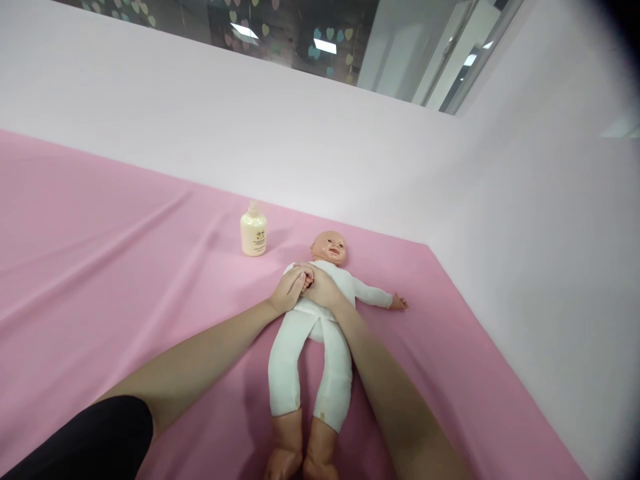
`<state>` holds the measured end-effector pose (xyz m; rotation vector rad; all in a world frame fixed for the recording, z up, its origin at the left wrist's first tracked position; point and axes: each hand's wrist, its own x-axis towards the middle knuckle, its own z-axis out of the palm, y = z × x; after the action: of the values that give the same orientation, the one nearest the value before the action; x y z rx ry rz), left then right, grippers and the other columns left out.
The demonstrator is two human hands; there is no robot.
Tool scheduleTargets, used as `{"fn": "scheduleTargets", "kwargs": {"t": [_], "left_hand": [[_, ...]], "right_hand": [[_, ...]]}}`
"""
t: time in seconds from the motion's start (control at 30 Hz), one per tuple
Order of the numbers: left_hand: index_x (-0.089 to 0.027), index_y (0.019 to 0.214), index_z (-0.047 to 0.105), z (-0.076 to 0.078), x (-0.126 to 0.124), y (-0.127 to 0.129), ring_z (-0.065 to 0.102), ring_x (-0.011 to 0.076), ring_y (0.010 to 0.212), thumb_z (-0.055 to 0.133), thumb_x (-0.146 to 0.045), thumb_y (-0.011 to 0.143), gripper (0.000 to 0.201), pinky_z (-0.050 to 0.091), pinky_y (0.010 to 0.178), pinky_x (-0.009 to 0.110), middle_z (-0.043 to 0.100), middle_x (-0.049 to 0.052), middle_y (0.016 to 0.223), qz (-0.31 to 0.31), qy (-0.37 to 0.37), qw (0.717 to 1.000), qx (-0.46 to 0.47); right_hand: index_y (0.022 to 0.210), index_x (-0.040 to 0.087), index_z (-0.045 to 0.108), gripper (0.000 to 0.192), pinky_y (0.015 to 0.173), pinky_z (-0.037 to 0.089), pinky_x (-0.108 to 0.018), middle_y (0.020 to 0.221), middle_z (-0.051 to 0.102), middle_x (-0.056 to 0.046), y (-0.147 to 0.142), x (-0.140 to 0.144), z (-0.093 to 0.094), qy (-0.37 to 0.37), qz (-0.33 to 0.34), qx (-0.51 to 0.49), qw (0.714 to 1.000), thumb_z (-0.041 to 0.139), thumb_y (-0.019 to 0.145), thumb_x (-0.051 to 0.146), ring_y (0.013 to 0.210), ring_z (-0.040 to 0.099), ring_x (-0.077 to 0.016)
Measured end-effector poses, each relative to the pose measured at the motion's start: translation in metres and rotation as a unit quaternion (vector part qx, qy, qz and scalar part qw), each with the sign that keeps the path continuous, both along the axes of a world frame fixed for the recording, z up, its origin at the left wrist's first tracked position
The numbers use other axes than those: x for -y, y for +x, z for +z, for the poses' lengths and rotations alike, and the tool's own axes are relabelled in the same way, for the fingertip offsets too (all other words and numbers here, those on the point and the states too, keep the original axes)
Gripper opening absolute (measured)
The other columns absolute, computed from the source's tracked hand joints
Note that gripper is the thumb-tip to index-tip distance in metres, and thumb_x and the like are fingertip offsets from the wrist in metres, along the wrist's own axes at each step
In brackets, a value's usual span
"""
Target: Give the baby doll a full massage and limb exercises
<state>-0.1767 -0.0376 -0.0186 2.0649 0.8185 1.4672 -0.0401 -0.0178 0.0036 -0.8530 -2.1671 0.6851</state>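
Note:
A baby doll (313,333) with a white cloth body lies on its back on a pink sheet, head away from me. My left hand (289,289) and my right hand (324,287) meet over its chest, both closed around its arm on the left side. Small fingers of the doll's hand (307,282) peek out between my two hands; the rest of that arm is mostly hidden. Its other arm (374,293) stretches out to the right with the palm up. Beyond my left hand, a cream-coloured pump bottle (254,233) stands upright, apart from the doll.
The pink sheet (100,267) covers the surface, with creases on the left. White walls (300,147) rise behind it and to the right. Above the back wall is a window (290,33) with reflections and heart-shaped decorations.

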Motion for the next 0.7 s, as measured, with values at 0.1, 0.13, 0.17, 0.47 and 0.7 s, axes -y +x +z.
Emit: {"fn": "scheduleTargets", "kwargs": {"t": [0.1, 0.13, 0.17, 0.47, 0.7], "left_hand": [[-0.019, 0.083, 0.05, 0.0027, 0.0003, 0.0008, 0.052, 0.0168, 0.076, 0.033, -0.036, 0.093, 0.025, 0.044, 0.077, 0.033, 0.057, 0.005, 0.08, 0.008, 0.016, 0.999, -0.029], [-0.02, 0.082, 0.049, 0.0037, 0.0005, 0.0014, 0.052, 0.017, 0.077, 0.04, -0.036, 0.09, 0.02, 0.044, 0.077, 0.033, 0.057, 0.004, 0.081, 0.019, 0.023, 0.999, -0.038], [-0.02, 0.082, 0.048, 0.0045, 0.0007, 0.0021, 0.053, 0.0171, 0.078, 0.046, -0.035, 0.087, 0.016, 0.044, 0.077, 0.033, 0.058, 0.004, 0.082, 0.031, 0.028, 0.998, -0.044], [-0.02, 0.084, 0.048, 0.0032, 0.0006, 0.0008, 0.052, 0.0177, 0.079, 0.039, -0.035, 0.09, 0.019, 0.043, 0.079, 0.033, 0.057, 0.005, 0.083, 0.026, 0.022, 0.998, -0.052], [-0.019, 0.085, 0.051, 0.0004, 0.0009, 0.0005, 0.051, 0.0176, 0.077, 0.024, -0.044, 0.096, 0.039, 0.044, 0.077, 0.033, 0.056, 0.007, 0.081, 0.004, -0.002, 1.0, -0.007]], "right_hand": [[0.094, 0.021, 0.06, 0.025, 0.082, 0.046, -0.032, 0.086, 0.061, 0.0, 0.0003, -0.0007, -0.0004, 0.013, 0.013, -0.006, 1.0, 0.055, 0.07, 0.016, 0.077, 0.054, -0.0159], [0.094, 0.021, 0.06, 0.024, 0.083, 0.046, -0.032, 0.088, 0.061, -0.001, 0.0005, -0.0009, -0.0005, 0.017, 0.019, -0.011, 1.0, 0.054, 0.071, 0.016, 0.079, 0.055, -0.0162], [0.094, 0.021, 0.06, 0.022, 0.085, 0.046, -0.032, 0.089, 0.062, -0.001, 0.0006, -0.0011, -0.0006, 0.019, 0.024, -0.015, 0.999, 0.053, 0.073, 0.016, 0.081, 0.056, -0.0165], [0.098, 0.021, 0.06, 0.027, 0.09, 0.045, -0.035, 0.095, 0.064, -0.003, 0.0005, -0.001, -0.0011, 0.02, 0.019, -0.017, 0.999, 0.052, 0.073, 0.014, 0.09, 0.057, -0.0185], [0.086, 0.02, 0.057, 0.02, 0.082, 0.045, -0.032, 0.079, 0.057, 0.002, 0.0001, 0.0019, 0.0022, 0.008, 0.005, -0.003, 1.0, 0.055, 0.067, 0.016, 0.071, 0.05, -0.0147]]}}
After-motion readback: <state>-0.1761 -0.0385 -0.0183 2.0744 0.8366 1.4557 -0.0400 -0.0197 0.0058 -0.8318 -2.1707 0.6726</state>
